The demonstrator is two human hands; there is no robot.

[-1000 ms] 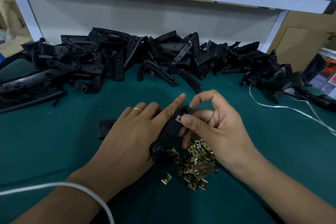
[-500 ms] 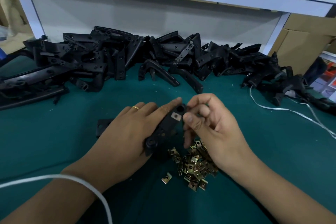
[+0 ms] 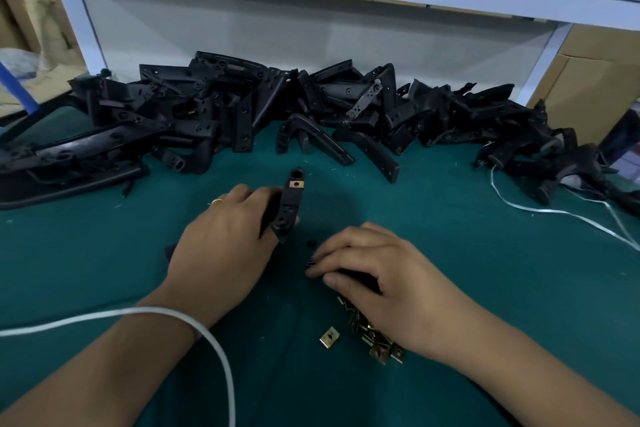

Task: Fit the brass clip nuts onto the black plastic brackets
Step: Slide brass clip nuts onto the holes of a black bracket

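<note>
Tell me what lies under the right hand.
Brass clip nuts spill out from beneath the right hand on the green cloth; the rest of the pile is covered.

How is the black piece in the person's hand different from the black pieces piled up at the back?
The held bracket has a brass clip nut fitted near its far end; no brass shows on the piled brackets. The left hand grips the held bracket and points it away from the person; the piled ones lie untouched, jumbled every way against the white backboard. Both are black plastic with round holes.
</note>
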